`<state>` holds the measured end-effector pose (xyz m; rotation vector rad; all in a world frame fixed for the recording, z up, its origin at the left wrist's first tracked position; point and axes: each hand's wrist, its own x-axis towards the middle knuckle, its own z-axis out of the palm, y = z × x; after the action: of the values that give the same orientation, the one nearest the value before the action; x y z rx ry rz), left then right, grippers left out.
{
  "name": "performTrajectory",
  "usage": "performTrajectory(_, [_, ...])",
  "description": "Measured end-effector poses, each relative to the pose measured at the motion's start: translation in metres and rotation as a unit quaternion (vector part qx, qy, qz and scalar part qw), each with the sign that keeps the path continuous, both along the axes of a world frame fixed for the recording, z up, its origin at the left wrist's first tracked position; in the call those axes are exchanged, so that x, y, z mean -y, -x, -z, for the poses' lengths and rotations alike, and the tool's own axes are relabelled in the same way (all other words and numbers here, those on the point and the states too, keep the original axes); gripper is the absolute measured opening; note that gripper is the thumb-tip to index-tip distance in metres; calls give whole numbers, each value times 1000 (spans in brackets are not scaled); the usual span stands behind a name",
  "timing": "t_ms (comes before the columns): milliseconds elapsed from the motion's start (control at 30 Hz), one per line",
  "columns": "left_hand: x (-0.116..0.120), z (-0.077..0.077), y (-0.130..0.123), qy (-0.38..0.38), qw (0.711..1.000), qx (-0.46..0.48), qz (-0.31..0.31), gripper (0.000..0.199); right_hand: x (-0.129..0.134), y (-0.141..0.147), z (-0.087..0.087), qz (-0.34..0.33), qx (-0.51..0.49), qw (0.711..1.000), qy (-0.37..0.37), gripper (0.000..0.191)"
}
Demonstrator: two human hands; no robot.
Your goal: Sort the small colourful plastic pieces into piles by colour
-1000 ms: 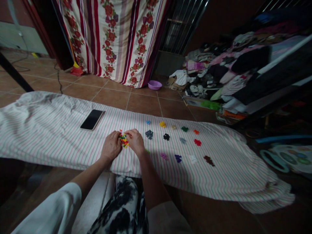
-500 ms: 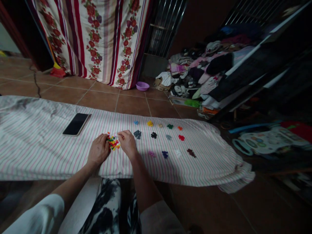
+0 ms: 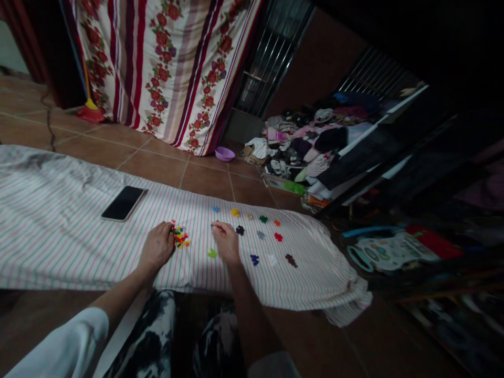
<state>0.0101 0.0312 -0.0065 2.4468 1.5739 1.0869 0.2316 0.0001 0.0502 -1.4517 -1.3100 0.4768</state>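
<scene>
My left hand (image 3: 158, 245) rests on the striped cloth, its fingers stretched out at the edge of a mixed heap of tiny coloured pieces (image 3: 180, 235). To the right of this heap, my right hand (image 3: 226, 241) has thumb and forefinger pinched just above the cloth. Something small and dark shows at those fingertips; whether it is held or lies beneath is unclear. Around the right hand lie small single-colour piles, among them lime green pieces (image 3: 212, 253), black pieces (image 3: 240, 230), dark blue pieces (image 3: 254, 260) and yellow pieces (image 3: 235, 212).
A phone (image 3: 124, 203) lies left of the heap on the striped cloth (image 3: 79, 226). Further right are red pieces (image 3: 278, 237) and brown pieces (image 3: 291, 260). On the tiled floor beyond stand a purple basin (image 3: 224, 154) and a heap of clothes (image 3: 307, 139).
My right hand has moved right, from beside the mixed heap to where the dark grey pile lay, uncovering the lime green pieces and covering the lilac ones. My left hand stays by the heap. The view has tilted.
</scene>
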Motion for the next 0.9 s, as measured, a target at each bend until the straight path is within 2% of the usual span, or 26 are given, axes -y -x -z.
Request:
performTrajectory(267, [4, -9, -1, 5, 1000, 12, -3, 33, 19, -44, -21, 58, 45, 997, 2, 26])
performTrajectory(533, [1, -3, 1, 10, 1000, 3, -4, 38, 24, -89, -15, 103, 40, 994, 22, 29])
performTrajectory(733, [2, -3, 4, 26, 1000, 2, 2, 43, 24, -142, -13, 163, 64, 984, 40, 33])
performTrajectory(900, [4, -1, 5, 19, 1000, 16, -1, 42, 20, -188, -14, 236, 93, 964, 77, 31])
